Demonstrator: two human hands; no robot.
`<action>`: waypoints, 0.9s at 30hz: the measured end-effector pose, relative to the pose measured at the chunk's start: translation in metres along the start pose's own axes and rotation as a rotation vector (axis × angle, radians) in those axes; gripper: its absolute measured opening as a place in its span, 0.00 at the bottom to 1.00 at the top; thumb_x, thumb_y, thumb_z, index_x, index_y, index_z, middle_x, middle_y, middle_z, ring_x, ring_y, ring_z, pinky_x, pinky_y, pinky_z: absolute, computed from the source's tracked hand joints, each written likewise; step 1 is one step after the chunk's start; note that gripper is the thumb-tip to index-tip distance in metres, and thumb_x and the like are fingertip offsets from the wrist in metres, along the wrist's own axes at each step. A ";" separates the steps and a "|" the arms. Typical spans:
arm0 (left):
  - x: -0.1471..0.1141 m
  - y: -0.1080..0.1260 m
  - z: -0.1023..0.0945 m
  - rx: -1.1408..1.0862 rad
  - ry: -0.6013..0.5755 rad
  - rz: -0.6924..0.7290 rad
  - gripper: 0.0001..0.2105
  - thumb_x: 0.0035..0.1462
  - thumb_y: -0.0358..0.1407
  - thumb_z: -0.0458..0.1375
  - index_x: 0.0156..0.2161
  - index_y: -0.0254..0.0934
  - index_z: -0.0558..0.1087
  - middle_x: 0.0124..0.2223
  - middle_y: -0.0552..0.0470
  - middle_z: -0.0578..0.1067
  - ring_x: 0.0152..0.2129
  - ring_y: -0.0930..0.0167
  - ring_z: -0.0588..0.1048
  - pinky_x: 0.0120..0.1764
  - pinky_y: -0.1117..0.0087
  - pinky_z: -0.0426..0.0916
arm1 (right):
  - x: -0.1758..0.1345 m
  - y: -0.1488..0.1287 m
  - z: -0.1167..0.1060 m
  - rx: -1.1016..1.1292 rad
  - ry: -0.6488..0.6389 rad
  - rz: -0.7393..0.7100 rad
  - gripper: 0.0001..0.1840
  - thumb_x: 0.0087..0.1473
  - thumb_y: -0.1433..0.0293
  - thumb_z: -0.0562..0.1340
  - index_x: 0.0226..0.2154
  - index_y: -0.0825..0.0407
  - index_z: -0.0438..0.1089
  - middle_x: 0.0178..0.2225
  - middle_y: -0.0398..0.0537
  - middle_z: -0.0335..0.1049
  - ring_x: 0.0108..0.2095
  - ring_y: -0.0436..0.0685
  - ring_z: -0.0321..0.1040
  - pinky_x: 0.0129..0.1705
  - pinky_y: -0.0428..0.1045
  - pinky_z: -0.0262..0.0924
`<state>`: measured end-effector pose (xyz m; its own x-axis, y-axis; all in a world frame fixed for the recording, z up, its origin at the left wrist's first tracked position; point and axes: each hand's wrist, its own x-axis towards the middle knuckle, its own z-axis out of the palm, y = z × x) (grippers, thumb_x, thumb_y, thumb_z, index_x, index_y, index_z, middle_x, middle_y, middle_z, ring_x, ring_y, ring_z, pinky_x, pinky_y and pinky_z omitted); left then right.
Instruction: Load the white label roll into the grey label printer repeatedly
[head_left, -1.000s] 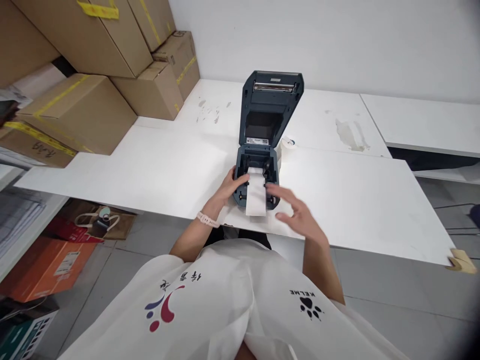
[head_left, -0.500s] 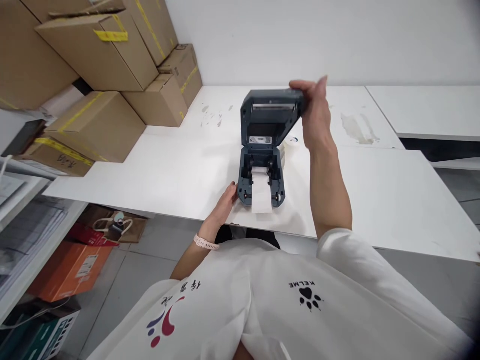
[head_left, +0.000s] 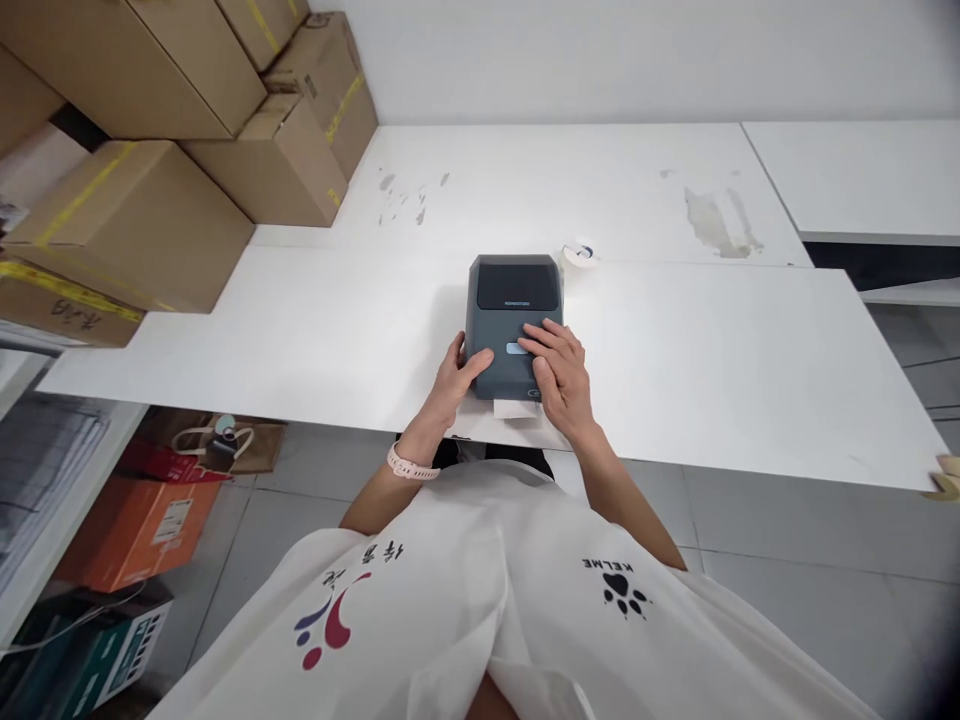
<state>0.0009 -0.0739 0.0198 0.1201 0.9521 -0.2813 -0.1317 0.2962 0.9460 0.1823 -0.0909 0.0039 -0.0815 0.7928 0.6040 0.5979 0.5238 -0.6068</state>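
Note:
A dark grey label printer stands near the front edge of the white table, its lid down. From its near side a strip of white label paper sticks out. My left hand grips the printer's left side, thumb on top and fingers along the side wall. On the right part of the lid lies my right hand, fingers stretched out beside a small pale panel. The printer's inside is hidden under the lid.
A small white roll lies behind the printer to the right. Several cardboard boxes are stacked at the left on the table. Below, on the floor at left, are an orange box and a paper bag.
My right hand has brought the printer's raised lid down and now rests on it. My left hand stays at the left side, its thumb now on top. The view has shifted slightly.

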 end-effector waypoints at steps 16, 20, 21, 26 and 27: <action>-0.058 -0.043 0.007 0.249 -0.120 -0.052 0.23 0.55 0.55 0.57 0.22 0.37 0.72 0.23 0.52 0.73 0.19 0.75 0.65 0.27 0.69 0.63 | -0.003 0.001 0.000 -0.027 -0.021 0.018 0.21 0.66 0.58 0.47 0.48 0.43 0.72 0.56 0.48 0.72 0.64 0.62 0.60 0.67 0.65 0.48; -0.047 -0.037 0.014 0.149 -0.209 -0.142 0.21 0.51 0.52 0.62 0.20 0.36 0.71 0.20 0.53 0.72 0.17 0.76 0.64 0.25 0.70 0.59 | 0.000 -0.005 -0.004 -0.173 -0.059 0.003 0.17 0.66 0.61 0.51 0.48 0.41 0.73 0.59 0.44 0.70 0.65 0.61 0.58 0.69 0.64 0.42; -0.046 -0.035 0.014 0.138 -0.214 -0.143 0.21 0.51 0.52 0.63 0.20 0.36 0.71 0.20 0.52 0.72 0.18 0.76 0.65 0.25 0.70 0.59 | 0.001 -0.007 -0.004 -0.207 -0.066 0.004 0.16 0.66 0.61 0.52 0.47 0.41 0.73 0.59 0.44 0.70 0.65 0.61 0.58 0.70 0.65 0.39; -0.049 -0.035 0.012 0.135 -0.232 -0.137 0.20 0.51 0.52 0.63 0.23 0.35 0.75 0.22 0.52 0.74 0.18 0.76 0.66 0.25 0.71 0.59 | -0.006 -0.010 -0.008 -0.209 -0.070 0.004 0.14 0.65 0.60 0.54 0.49 0.42 0.71 0.62 0.46 0.65 0.68 0.63 0.53 0.69 0.68 0.36; -0.052 -0.035 0.010 0.145 -0.241 -0.131 0.20 0.52 0.53 0.62 0.25 0.35 0.76 0.22 0.52 0.74 0.18 0.76 0.66 0.26 0.71 0.60 | -0.011 -0.010 -0.008 -0.178 -0.049 0.008 0.16 0.65 0.60 0.54 0.52 0.42 0.69 0.64 0.48 0.62 0.68 0.64 0.51 0.69 0.69 0.39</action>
<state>0.0089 -0.1342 0.0025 0.3587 0.8560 -0.3723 0.0401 0.3843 0.9223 0.1836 -0.1073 0.0078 -0.1123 0.8129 0.5715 0.7302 0.4576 -0.5074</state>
